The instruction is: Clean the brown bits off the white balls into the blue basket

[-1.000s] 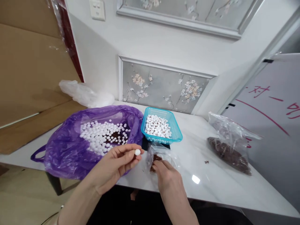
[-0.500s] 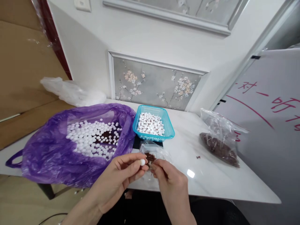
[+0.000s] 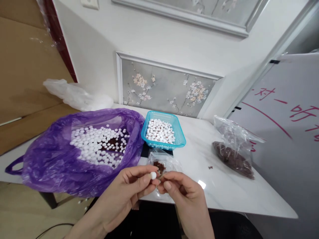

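Between the thumb and fingers of my left hand (image 3: 136,186) is a small white ball (image 3: 153,175). My right hand (image 3: 185,196) is closed in a pinch just right of the ball; whatever its fingertips hold is too small to make out. Behind my fingertips lies a clear plastic bag (image 3: 171,163) with dark brown bits (image 3: 159,166) in it. A blue basket (image 3: 180,132) full of white balls with brownish marks stands beyond the bag. To its left spreads an open purple plastic bag (image 3: 52,149) holding many loose white balls (image 3: 92,142) and some dark brown material.
A clear zip bag of brown material (image 3: 233,159) lies at the right of the white table (image 3: 259,199). A few brown bits (image 3: 210,167) are near it. White plastic (image 3: 77,96) sits at the back left. A whiteboard (image 3: 281,79) with red writing stands at right.
My right hand has shifted slightly right and down, its thumb now showing on top. The white ball stays in my left hand, a little lower and further right.
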A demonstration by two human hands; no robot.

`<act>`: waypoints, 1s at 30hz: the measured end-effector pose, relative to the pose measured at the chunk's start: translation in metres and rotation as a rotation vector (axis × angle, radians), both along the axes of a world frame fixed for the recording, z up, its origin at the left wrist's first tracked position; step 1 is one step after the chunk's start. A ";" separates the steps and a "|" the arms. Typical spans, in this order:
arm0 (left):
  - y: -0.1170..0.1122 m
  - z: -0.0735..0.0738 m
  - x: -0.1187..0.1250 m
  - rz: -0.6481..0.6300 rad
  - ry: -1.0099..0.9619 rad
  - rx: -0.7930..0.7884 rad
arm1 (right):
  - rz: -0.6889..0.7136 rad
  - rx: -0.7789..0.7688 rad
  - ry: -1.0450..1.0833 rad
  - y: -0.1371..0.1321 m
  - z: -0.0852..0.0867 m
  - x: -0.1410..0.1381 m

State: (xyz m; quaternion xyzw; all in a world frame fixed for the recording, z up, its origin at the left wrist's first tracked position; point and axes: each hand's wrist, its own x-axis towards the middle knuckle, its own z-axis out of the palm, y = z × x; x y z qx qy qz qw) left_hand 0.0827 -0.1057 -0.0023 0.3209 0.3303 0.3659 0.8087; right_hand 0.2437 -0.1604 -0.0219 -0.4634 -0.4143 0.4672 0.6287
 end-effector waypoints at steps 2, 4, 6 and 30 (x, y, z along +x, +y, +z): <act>-0.001 0.001 0.000 -0.011 -0.007 0.009 | 0.008 0.015 0.021 0.000 0.001 -0.002; -0.002 0.002 -0.001 -0.013 -0.011 0.006 | 0.007 0.039 0.032 -0.001 0.002 -0.003; -0.002 0.002 0.000 -0.012 -0.009 0.000 | -0.010 0.062 0.033 -0.001 0.003 -0.004; -0.006 -0.001 0.008 0.032 -0.071 0.073 | -0.071 0.071 -0.050 -0.006 0.015 -0.024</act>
